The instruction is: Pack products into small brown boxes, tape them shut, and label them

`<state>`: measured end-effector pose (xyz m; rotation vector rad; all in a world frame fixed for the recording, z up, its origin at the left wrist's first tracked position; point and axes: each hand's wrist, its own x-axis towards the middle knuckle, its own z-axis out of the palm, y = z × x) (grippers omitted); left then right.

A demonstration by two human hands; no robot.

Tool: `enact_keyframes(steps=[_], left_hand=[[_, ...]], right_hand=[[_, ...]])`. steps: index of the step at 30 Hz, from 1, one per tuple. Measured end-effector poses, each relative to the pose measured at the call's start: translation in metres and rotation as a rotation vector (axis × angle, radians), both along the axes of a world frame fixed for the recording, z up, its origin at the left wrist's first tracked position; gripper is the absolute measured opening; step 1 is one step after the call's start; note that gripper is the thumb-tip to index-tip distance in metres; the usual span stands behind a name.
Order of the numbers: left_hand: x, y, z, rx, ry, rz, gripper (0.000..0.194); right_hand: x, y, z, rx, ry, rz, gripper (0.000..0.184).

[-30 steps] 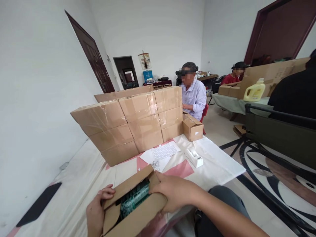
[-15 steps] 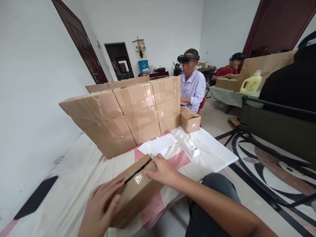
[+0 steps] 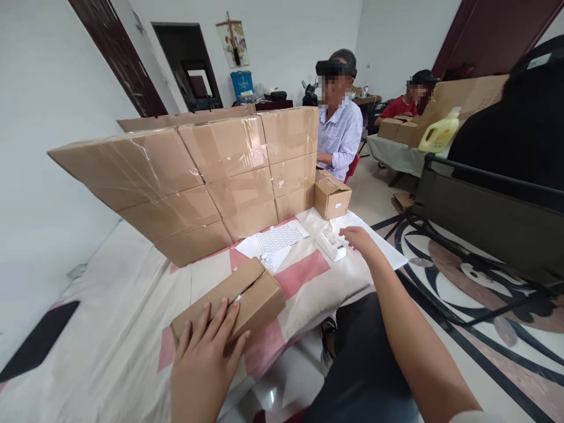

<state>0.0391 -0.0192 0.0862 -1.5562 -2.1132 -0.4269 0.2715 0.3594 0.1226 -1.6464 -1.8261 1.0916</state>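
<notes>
A brown cardboard box lies on the cloth in front of me, its top flaps folded down and a narrow dark gap along the seam. My left hand rests on its lid with fingers spread, the fingertips by a small piece of clear tape on the seam. Further off to the right, a white tape dispenser stands on the table. Just beside it is my right hand, fingers stretched towards the dispenser and nothing held in them. I cannot tell whether the fingertips touch it.
Behind the box rises a wall of taped cardboard boxes. White sheets with a printed pattern lie before it. A smaller carton stands at the right end. A dark flat object lies at left. A co-worker sits across the table.
The box's flaps came down over the green contents. My right hand has left the box and moved right to the tape dispenser. My left hand now lies on the lid. The view shifted too.
</notes>
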Motion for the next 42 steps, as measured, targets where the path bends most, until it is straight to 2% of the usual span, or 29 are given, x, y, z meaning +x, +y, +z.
enact_keyframes(steps=[4,9,16,22,26,35,42], left_hand=[[0.007,-0.001,0.003,0.038,-0.039,0.004,0.050],[0.012,-0.002,0.007,0.071,0.003,0.028,0.044],[0.010,-0.001,0.002,0.064,-0.023,0.030,0.046],[0.010,-0.002,0.001,0.073,-0.030,0.017,0.046],[0.009,-0.001,-0.003,0.087,-0.044,0.015,0.048],[0.009,-0.002,-0.004,0.107,0.030,0.002,0.048],[0.010,0.000,-0.002,0.118,0.024,0.009,0.046]], right_hand=[[0.014,0.007,-0.021,-0.195,0.067,-0.027,0.024],[0.005,0.011,-0.037,-0.278,0.054,-0.063,0.026],[0.001,0.017,-0.041,-0.243,0.030,-0.075,0.029],[-0.001,0.018,-0.042,-0.287,0.015,-0.094,0.027],[-0.009,0.019,-0.043,-0.265,0.005,-0.140,0.034],[-0.011,0.014,-0.043,-0.187,0.093,-0.172,0.038],[-0.006,0.006,-0.056,-0.126,0.207,-0.184,0.038]])
